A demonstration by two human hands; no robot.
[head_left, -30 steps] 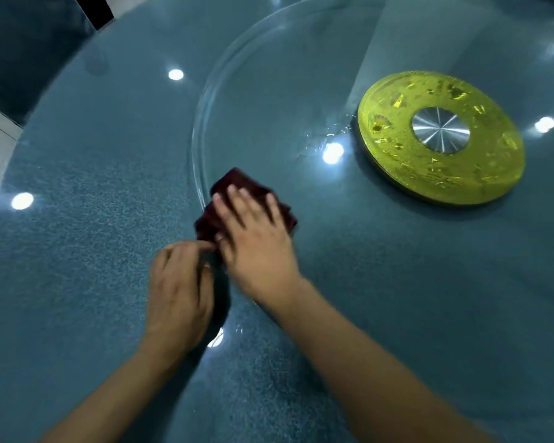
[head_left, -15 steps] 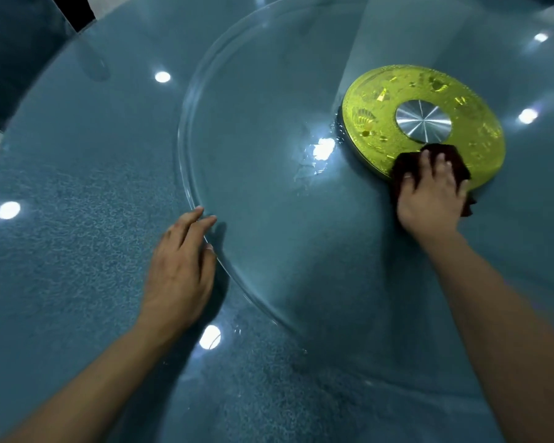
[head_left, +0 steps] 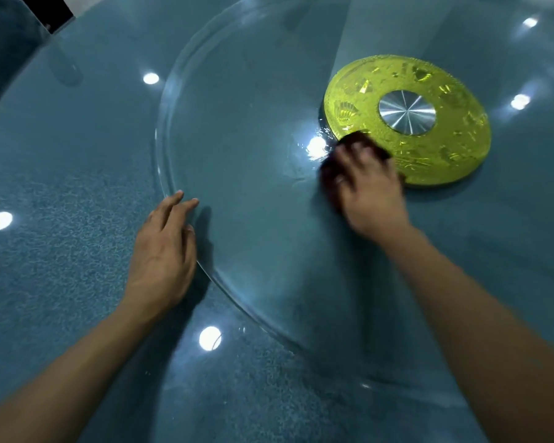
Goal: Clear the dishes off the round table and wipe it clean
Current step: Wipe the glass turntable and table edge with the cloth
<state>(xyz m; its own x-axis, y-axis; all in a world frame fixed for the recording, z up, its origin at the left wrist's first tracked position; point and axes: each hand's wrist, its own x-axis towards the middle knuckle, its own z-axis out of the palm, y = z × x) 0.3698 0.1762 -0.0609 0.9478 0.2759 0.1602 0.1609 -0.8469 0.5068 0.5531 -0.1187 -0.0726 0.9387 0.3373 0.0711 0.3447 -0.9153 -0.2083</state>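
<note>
Sliding left off the yellow hub's front edge, the right hand [head_left: 370, 190] presses flat, blurred fingers [head_left: 359, 156] on a dark red cloth [head_left: 331, 177], apparently not curled round it. Left hand [head_left: 160, 251] rests open, fingers straight, on the rim of the glass turntable [head_left: 237, 129] atop the blue worktop [head_left: 61, 251]; yellow hub [head_left: 442, 148] just beside the cloth.

Only the yellow hub [head_left: 406, 121] rises from the bare glass turntable [head_left: 253, 155].

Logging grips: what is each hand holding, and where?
Right hand presses flat on top of the dark cloth. Left hand holds nothing.
</note>
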